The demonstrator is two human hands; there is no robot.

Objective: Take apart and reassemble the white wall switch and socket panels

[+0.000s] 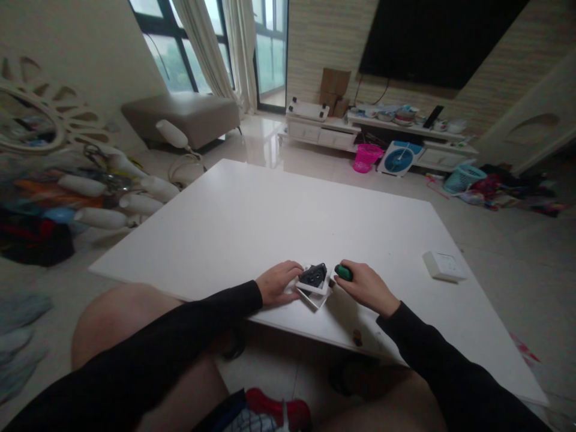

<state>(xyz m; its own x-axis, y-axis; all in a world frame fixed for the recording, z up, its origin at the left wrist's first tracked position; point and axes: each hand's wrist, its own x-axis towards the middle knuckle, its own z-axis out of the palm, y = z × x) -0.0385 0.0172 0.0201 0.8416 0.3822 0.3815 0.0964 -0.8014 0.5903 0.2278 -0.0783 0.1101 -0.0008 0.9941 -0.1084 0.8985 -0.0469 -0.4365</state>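
Note:
My left hand (278, 284) grips the left side of a small white square casing (317, 298) near the table's front edge. A black inner part (314, 275) shows in the casing, which sits tilted. My right hand (365, 287) is closed around a tool with a green and black handle (344, 272), just right of the casing. The tool's working end cannot be made out, nor whether it touches the casing. A small brownish piece (357, 338) lies at the front edge, below my right hand.
The white table (279, 210) spreads out before me, with a white box (444, 266) on its right side. A lamp with several white shades (101, 218) stands close to the left edge. Beyond are a pink basket (366, 158), a blue-and-white fan (398, 158) and a low cabinet.

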